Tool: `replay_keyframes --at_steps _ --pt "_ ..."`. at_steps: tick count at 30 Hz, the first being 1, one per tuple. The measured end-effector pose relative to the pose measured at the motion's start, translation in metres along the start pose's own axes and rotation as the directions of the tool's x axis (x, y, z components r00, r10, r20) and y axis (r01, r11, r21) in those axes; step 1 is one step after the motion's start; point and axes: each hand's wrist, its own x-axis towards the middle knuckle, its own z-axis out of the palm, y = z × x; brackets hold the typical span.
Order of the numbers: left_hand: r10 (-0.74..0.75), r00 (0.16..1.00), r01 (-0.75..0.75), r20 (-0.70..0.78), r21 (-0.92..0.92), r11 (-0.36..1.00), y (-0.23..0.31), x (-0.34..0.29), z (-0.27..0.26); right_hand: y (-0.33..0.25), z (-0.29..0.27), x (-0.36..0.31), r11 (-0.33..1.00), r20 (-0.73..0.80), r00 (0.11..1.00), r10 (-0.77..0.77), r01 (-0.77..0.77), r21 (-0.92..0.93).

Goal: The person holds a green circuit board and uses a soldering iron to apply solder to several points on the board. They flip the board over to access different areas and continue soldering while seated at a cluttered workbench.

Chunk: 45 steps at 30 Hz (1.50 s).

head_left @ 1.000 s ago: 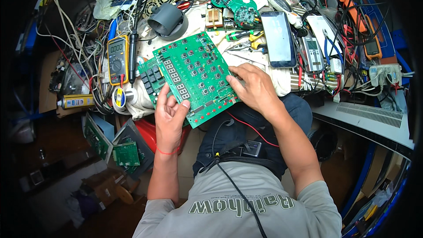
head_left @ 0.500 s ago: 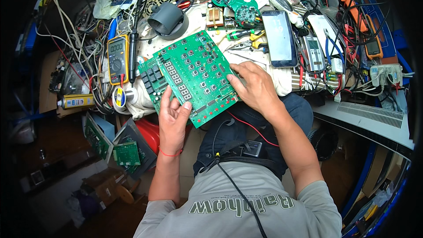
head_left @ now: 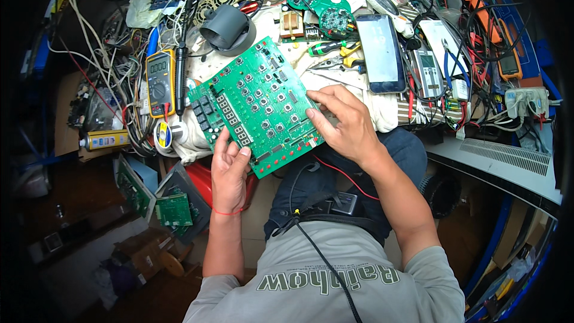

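A large green circuit board (head_left: 257, 101) with rows of small push buttons and a strip of black display blocks lies tilted over the near edge of the workbench. My left hand (head_left: 229, 167) grips its lower left edge, thumb on top. My right hand (head_left: 344, 122) holds its right edge, fingers curled on the lower right corner. A thin red wire (head_left: 344, 173) runs from under the board across my lap.
A yellow multimeter (head_left: 159, 81) and a soldering pen lie left of the board. A grey tube (head_left: 227, 27), round green boards (head_left: 329, 12), a dark phone (head_left: 381, 51), screwdrivers, pliers and tangled cables crowd the bench. More green boards (head_left: 173, 209) lean on the floor at left.
The board has shifted a little toward me and turned slightly. Both hands have stayed on its edges, with my left hand sliding lower along the left edge.
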Motion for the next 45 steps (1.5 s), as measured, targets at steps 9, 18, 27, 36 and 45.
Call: replay_keyframes --at_steps 9,18,27,36,45 --pt "-0.01 1.0 0.011 0.012 -0.049 0.999 0.001 0.0 -0.002 -0.002 0.002 0.0 1.0 -0.001 1.0 -0.02 0.02 -0.003" --pt "0.065 0.997 -0.063 0.032 -0.064 0.996 0.007 -0.001 0.014 0.006 0.004 -0.002 0.994 0.017 0.999 0.031 -0.029 -0.101" --pt "0.003 1.0 -0.003 0.006 0.056 0.998 0.002 0.001 0.021 0.011 -0.006 0.001 0.964 0.062 0.998 0.021 -0.004 -0.265" --pt "-0.005 0.998 0.002 0.062 0.045 0.999 -0.006 -0.005 0.015 0.01 -0.009 0.0 0.973 0.03 1.0 0.01 -0.003 -0.229" --pt "-0.014 0.999 0.01 0.048 0.078 0.997 -0.008 -0.008 0.005 0.007 -0.01 -0.001 0.973 0.01 1.0 0.02 -0.018 -0.229"
